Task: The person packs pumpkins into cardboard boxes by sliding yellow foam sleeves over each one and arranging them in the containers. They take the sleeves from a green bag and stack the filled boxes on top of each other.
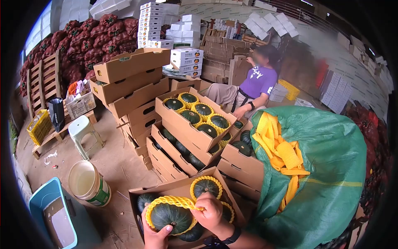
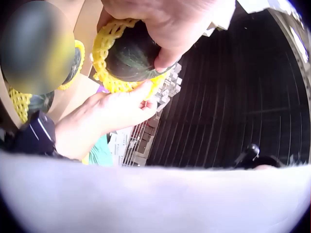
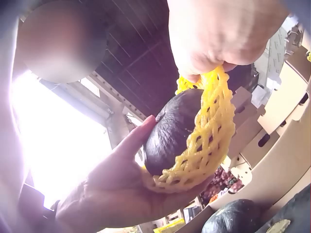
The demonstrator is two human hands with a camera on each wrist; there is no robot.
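A dark green squash [image 1: 171,216] is held above an open cardboard box, a yellow foam net [image 1: 176,201] stretched around its side. My left hand [image 1: 155,234] grips it from below and the left, thumb on its face. My right hand [image 1: 209,211] pinches the net's edge at the squash's upper right. In the right wrist view the net [image 3: 214,131] covers one side of the squash [image 3: 171,131], the rest of its skin bare. Beneath, the box holds a netted squash [image 1: 206,186] and a bare one [image 1: 145,201].
Stacked boxes [image 1: 195,120] of netted squashes stand ahead. A green sack [image 1: 327,149] with yellow nets [image 1: 286,153] is at the right. A blue bin [image 1: 54,220], a bucket [image 1: 88,182] and a stool [image 1: 85,133] are at the left. A person in purple [image 1: 257,81] sits behind the boxes.
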